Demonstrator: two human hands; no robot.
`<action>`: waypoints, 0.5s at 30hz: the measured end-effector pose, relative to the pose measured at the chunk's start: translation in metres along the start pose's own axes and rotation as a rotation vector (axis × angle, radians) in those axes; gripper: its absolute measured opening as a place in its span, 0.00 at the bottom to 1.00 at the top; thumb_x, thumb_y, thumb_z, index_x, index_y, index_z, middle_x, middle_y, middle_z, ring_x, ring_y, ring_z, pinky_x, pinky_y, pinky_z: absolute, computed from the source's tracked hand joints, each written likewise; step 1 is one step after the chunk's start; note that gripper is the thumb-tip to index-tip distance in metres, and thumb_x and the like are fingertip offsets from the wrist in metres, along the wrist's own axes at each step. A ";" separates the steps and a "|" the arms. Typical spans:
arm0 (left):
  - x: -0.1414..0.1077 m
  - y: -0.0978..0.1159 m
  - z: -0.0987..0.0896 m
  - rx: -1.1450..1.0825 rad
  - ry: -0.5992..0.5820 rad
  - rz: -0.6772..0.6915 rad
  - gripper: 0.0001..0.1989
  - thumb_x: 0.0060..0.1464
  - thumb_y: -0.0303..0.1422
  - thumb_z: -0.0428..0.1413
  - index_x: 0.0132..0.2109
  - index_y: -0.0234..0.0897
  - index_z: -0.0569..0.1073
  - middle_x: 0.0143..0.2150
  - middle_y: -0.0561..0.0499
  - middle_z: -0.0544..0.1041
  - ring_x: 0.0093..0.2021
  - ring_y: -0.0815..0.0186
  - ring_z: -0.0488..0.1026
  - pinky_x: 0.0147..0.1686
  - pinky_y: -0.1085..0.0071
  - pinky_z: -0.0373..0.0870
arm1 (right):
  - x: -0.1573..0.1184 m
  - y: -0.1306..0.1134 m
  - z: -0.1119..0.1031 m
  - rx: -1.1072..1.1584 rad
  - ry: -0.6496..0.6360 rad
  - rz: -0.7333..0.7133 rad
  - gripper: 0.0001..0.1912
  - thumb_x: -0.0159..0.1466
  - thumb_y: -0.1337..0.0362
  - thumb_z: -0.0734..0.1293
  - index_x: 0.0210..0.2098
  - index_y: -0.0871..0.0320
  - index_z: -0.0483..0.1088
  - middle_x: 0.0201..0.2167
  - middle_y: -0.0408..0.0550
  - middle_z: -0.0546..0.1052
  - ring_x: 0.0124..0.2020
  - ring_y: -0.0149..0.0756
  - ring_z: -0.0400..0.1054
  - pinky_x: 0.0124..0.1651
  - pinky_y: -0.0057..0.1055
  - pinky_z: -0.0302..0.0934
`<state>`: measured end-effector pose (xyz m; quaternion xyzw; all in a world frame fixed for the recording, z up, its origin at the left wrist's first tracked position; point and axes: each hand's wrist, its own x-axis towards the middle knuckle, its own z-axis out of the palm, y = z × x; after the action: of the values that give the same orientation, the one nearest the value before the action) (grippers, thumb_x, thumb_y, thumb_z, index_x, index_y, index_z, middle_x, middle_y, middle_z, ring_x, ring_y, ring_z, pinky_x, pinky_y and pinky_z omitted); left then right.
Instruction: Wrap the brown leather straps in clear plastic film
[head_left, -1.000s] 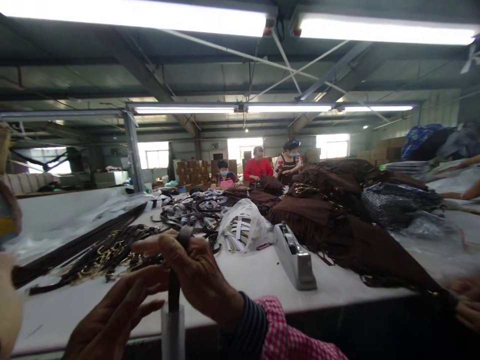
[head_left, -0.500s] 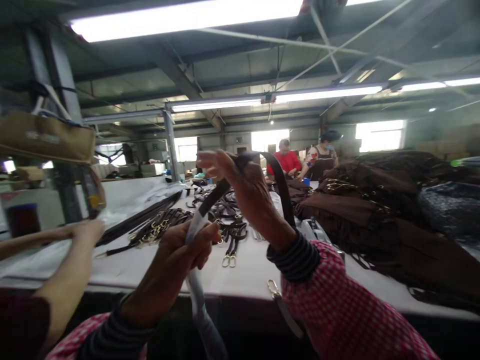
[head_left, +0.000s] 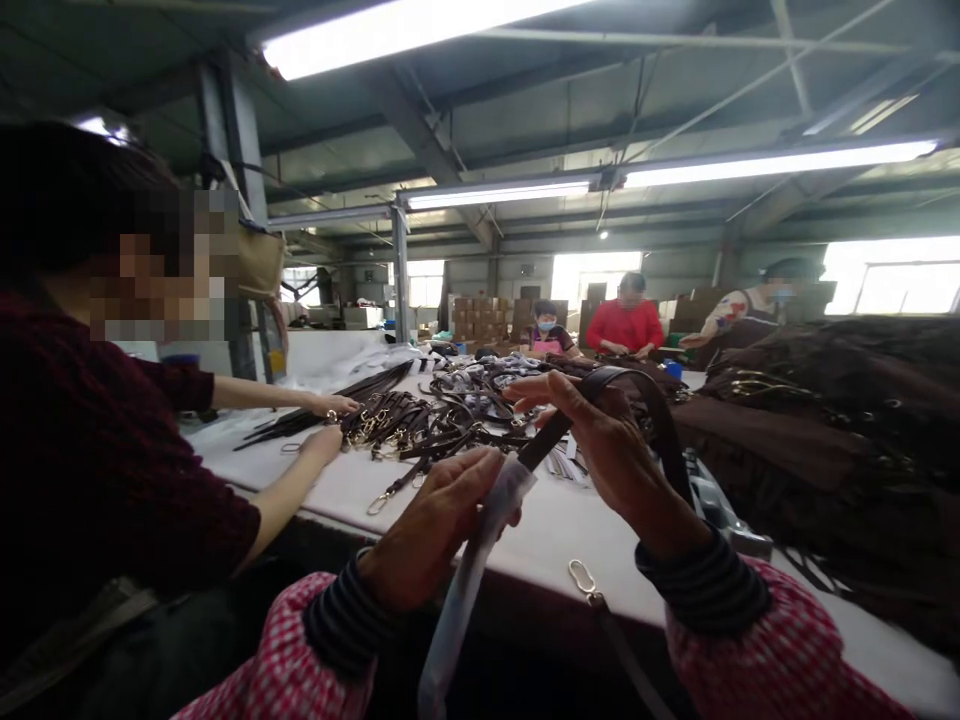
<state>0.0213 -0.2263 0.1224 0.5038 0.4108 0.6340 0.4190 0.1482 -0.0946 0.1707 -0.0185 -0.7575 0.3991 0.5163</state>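
Note:
A dark strap [head_left: 550, 440] runs between my hands, its lower part inside a clear plastic sleeve [head_left: 480, 555]. My left hand [head_left: 442, 520] is closed on the sleeve near its open upper end. The strap loops over my right hand [head_left: 611, 445], passing between thumb and fingers and down behind the wrist; the fingers point left and look spread, with the strap resting in the hand. Below my right hand, a gold clasp [head_left: 581, 577] on a strap end hangs at the table's front edge.
At the left a person in a dark red top [head_left: 112, 430] reaches onto the white table [head_left: 525, 545], hands among straps with gold clasps [head_left: 382, 425]. Dark brown fabric goods [head_left: 810, 450] are piled at the right. Several people work beyond the table.
The view has swung left, bringing the person at the left into fuller view. My hands appear lower and further right, and the sleeve's upper end now shows above my left hand.

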 end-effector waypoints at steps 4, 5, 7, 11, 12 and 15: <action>0.013 0.006 -0.005 -0.046 0.038 0.026 0.15 0.61 0.41 0.63 0.33 0.33 0.74 0.30 0.54 0.72 0.29 0.73 0.65 0.30 0.78 0.62 | 0.015 0.008 -0.001 0.081 -0.012 0.002 0.22 0.73 0.47 0.62 0.43 0.53 0.83 0.42 0.51 0.85 0.44 0.45 0.79 0.53 0.46 0.71; 0.018 0.009 -0.006 -0.049 0.030 0.049 0.15 0.60 0.41 0.64 0.33 0.33 0.74 0.30 0.55 0.72 0.28 0.74 0.65 0.29 0.78 0.62 | 0.020 0.007 -0.001 0.088 -0.021 -0.009 0.22 0.73 0.48 0.63 0.42 0.54 0.83 0.42 0.52 0.85 0.43 0.44 0.80 0.52 0.46 0.72; 0.028 0.018 -0.005 -0.038 0.027 0.111 0.15 0.58 0.40 0.66 0.32 0.33 0.75 0.29 0.55 0.72 0.28 0.75 0.65 0.28 0.79 0.62 | 0.033 0.001 -0.002 0.099 -0.026 -0.032 0.20 0.73 0.50 0.63 0.41 0.54 0.83 0.41 0.51 0.85 0.40 0.41 0.80 0.49 0.44 0.73; 0.050 0.043 0.006 0.046 0.038 0.236 0.14 0.60 0.38 0.64 0.32 0.32 0.75 0.27 0.54 0.74 0.25 0.75 0.67 0.25 0.79 0.62 | 0.062 -0.019 -0.007 0.105 -0.010 -0.056 0.21 0.75 0.53 0.62 0.39 0.56 0.83 0.40 0.46 0.85 0.37 0.33 0.80 0.43 0.35 0.73; 0.055 0.050 0.011 0.066 0.040 0.266 0.13 0.62 0.36 0.62 0.32 0.32 0.75 0.26 0.54 0.75 0.24 0.75 0.68 0.24 0.79 0.62 | 0.069 -0.026 -0.007 0.100 -0.025 -0.060 0.22 0.76 0.54 0.60 0.39 0.58 0.82 0.40 0.46 0.85 0.37 0.31 0.80 0.43 0.33 0.72; 0.068 0.071 0.022 0.107 0.138 0.348 0.16 0.67 0.30 0.55 0.29 0.32 0.73 0.23 0.55 0.73 0.21 0.77 0.67 0.21 0.81 0.60 | 0.086 -0.046 -0.005 0.096 -0.079 -0.142 0.22 0.76 0.62 0.58 0.40 0.68 0.80 0.37 0.48 0.85 0.37 0.27 0.79 0.44 0.30 0.69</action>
<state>0.0251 -0.1824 0.2125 0.5439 0.3784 0.7073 0.2464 0.1300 -0.0851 0.2663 0.0760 -0.7567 0.3978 0.5132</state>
